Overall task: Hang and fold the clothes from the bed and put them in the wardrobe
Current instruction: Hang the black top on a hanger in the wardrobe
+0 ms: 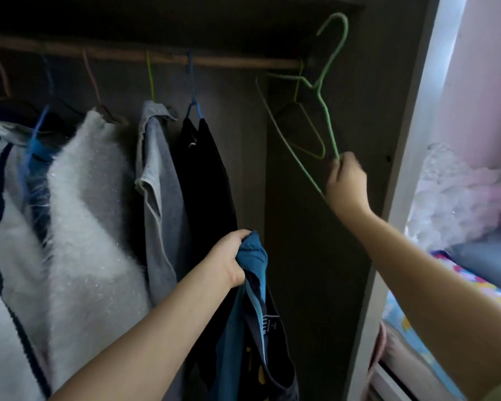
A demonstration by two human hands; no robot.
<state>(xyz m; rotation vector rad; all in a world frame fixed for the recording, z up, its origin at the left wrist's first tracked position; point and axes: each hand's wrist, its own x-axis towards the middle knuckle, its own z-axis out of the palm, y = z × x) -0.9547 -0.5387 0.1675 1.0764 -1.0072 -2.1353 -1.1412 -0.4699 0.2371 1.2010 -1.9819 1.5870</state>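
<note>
Left hand point(229, 260) grips blue garment point(250, 287) — right hand point(346, 183) pinches green hanger point(327, 111), off rail point(214, 62).

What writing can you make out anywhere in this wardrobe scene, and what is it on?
Neck label inside the blue shirt held in the left hand: a few pale printed letters running sideways, too small and blurred to read for certain.
Smaller lines under them on the same label: unreadable.
Yellow marks lower on the shirt: too little shows to tell if they are letters.
Hanging clothes, green hanger, bedding: no text seen.
</note>
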